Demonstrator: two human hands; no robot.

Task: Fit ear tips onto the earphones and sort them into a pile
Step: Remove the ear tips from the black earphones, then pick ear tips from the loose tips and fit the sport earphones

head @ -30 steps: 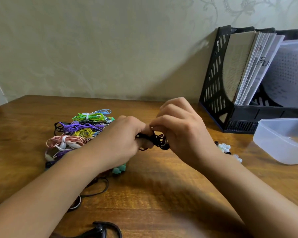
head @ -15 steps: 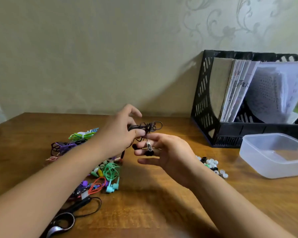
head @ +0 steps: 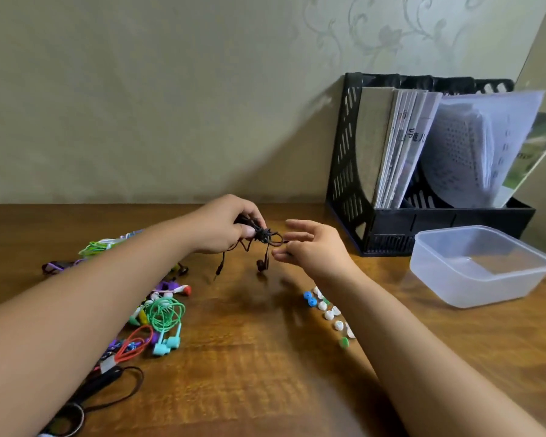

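- Above the middle of the wooden table (head: 265, 357), left hand (head: 221, 228) pinches a bundled black earphone (head: 262, 236) between thumb and curled fingers; plug end and one earbud dangle below the bundle, clear of the tabletop.
- Right hand (head: 312, 247) just beside the bundle, fingers loosely spread, holding nothing I can make out. Whether a fingertip touches a cord loop: cannot tell.
- Loose ear tips (head: 328, 313), mostly white with some blue and green, lie scattered on the table under the right forearm.
- Coloured earphones pile (head: 161, 313) sits under and beside the left forearm: green, teal, red, purple cords, partly hidden.
- Risk, as I judge it: the right forearm hangs low over the tips; a sweep could roll them away or off the table edge.
- Risk: the cord is wound tight, so pulling the dangling earbud could knot it further or drag the bundle out of the pinch.
- Risk: a dark tip would be hard to spot on this dark wood. I cannot tell whether the hanging earbud already carries one.
- Surface: brown wood grain, slight sheen.
- Room: clear plastic container (head: 483, 263) at right, looks empty; black file rack (head: 347, 184) with papers behind it; pale patterned wall (head: 171, 89).
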